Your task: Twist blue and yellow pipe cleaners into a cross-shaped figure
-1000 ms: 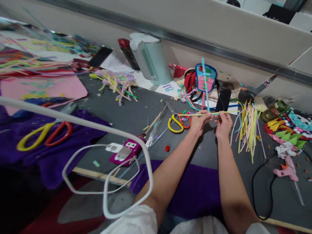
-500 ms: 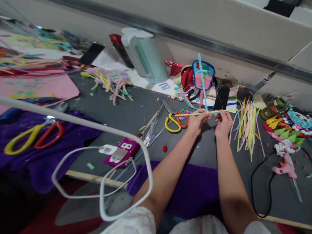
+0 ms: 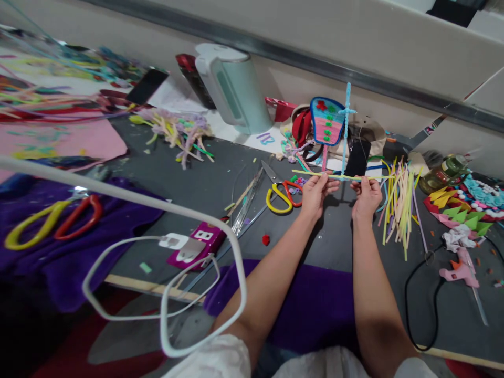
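My left hand (image 3: 315, 195) pinches a thin yellow pipe cleaner (image 3: 306, 172) between thumb and fingers. On the other side, my right hand (image 3: 367, 198) grips the same strip, which runs level across both hands. Between them a light-blue pipe cleaner (image 3: 346, 134) stands upright from the yellow one, with a short crosspiece near its top. How the two are joined is too small to make out. Scissors with yellow and orange handles (image 3: 280, 197) lie just left of my left hand. A bundle of loose pipe cleaners (image 3: 399, 205) lies beside my right hand.
Behind my hands are a decorated blue-edged piece (image 3: 328, 121) and a black phone (image 3: 357, 157). A pale green kettle (image 3: 238, 94) stands at the wall. To the right lies a pink glue gun (image 3: 462, 273) with its black cord. A white cable (image 3: 197, 210) loops across the left foreground.
My hands have moved a little apart. The upright blue pipe cleaner has shifted right, from in front of the decorated piece to beside it, and the yellow strip has slid right too.
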`<state>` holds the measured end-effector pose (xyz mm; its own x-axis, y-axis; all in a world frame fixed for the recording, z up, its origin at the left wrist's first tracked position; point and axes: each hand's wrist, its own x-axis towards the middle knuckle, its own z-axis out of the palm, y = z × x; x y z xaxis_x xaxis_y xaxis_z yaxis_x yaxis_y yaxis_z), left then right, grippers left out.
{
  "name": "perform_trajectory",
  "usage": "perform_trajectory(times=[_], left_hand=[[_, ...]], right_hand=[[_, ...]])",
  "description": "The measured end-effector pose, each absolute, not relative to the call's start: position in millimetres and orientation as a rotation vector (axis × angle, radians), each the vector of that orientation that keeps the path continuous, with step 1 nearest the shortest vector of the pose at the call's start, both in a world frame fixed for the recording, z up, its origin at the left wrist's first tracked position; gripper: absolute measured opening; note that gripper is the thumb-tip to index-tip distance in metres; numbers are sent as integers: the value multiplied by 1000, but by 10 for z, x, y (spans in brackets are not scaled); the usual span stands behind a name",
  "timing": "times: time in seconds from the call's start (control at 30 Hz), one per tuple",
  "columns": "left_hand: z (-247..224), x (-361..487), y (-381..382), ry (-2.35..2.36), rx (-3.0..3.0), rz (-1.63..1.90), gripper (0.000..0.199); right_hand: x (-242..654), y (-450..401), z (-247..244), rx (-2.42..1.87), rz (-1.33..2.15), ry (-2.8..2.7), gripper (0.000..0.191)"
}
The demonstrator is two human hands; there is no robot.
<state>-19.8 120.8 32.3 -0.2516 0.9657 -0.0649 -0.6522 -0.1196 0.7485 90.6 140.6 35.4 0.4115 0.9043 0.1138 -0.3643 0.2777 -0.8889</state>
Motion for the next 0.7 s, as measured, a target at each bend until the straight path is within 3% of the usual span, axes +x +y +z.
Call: perform_trajectory(times=[0.7], left_hand=[[287,-275,1225,868,370,1743,33]], right_hand=[[888,1382,361,-908,963,-703,25]])
